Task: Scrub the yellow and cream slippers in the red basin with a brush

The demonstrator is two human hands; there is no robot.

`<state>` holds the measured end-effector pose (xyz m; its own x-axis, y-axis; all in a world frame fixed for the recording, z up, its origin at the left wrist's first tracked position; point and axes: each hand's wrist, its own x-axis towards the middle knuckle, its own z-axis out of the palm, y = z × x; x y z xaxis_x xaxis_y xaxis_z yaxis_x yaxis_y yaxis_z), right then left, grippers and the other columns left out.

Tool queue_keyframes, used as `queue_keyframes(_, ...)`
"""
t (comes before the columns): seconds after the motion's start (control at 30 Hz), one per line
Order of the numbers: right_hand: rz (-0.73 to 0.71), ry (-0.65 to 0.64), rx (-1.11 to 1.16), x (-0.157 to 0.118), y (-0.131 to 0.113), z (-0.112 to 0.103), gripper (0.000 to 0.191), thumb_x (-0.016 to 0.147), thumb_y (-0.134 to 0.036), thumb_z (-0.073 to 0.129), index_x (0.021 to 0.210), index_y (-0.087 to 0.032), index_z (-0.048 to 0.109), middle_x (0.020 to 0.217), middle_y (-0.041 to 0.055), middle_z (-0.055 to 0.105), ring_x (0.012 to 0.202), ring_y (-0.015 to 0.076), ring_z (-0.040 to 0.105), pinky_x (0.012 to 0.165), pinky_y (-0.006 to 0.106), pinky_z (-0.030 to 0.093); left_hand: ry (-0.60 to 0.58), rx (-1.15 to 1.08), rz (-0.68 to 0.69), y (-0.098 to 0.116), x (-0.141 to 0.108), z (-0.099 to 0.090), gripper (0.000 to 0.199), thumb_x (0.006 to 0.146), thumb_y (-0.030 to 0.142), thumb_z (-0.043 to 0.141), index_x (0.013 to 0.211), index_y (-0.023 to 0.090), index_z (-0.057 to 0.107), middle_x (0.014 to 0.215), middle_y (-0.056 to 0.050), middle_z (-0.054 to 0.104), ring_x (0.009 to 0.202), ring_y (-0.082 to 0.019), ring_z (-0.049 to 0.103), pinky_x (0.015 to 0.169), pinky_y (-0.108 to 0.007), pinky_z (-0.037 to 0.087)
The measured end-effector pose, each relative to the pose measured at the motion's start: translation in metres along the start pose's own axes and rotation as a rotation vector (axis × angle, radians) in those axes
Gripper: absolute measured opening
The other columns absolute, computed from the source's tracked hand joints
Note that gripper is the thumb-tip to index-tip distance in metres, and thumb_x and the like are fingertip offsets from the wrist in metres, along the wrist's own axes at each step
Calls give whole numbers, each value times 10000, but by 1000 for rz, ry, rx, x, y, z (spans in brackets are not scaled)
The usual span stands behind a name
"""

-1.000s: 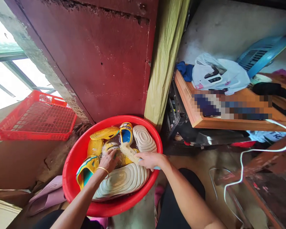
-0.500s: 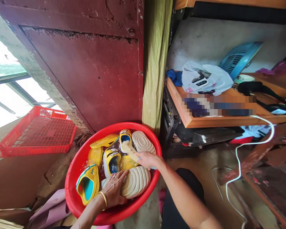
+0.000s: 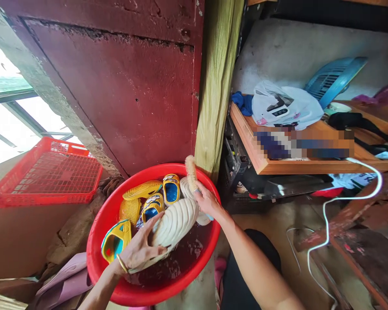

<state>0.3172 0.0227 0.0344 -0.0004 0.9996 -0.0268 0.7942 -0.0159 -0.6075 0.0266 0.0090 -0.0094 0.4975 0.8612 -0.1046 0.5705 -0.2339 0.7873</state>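
A red basin (image 3: 97, 275) holds dark water and several shoes. My left hand (image 3: 141, 249) grips a white-soled shoe (image 3: 177, 221), tilted with its ridged sole up above the water. In my right hand (image 3: 207, 201) is a pale-bristled brush (image 3: 191, 172), raised near the basin's right rim. Another white-soled shoe lies behind the held one, mostly covered. Yellow shoes lie at the left and back: one with a teal inside (image 3: 117, 241), one with a blue inside (image 3: 171, 189), and a sole-up one (image 3: 142, 190).
A red crate (image 3: 58, 172) stands at the left, with pink slippers (image 3: 64, 280) below it. On the right, a wooden shelf (image 3: 310, 167) bears a white bag (image 3: 286, 105) and a blue fan (image 3: 338, 79). A white cable (image 3: 325, 224) hangs from it.
The white-soled shoe under my left hand has been lifted and tilted up. My right hand has moved the brush up and right, away from the yellow shoes. The view has shifted slightly.
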Motion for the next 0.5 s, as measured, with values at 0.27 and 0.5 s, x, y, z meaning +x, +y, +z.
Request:
queue_keyframes(0.27,-238,-152,-188,-34,-28,34,569,1022,-311,420,1585,-314,337,1236,82,716,1059,246,689,920,329,511,483,232,-359,-25,35,25,1059,764,708,565,1529,23,308,1445,-297,539,1340,-425,528,1094,-525,421)
queue_keyframes(0.5,-134,-252,-442,-32,-20,42,592,967,-211,432,1545,-339,426,1150,123,733,1048,314,684,894,420,508,385,594,-314,-24,36,72,1062,790,614,617,1588,56,193,1536,-296,428,1356,-451,481,1061,-554,385)
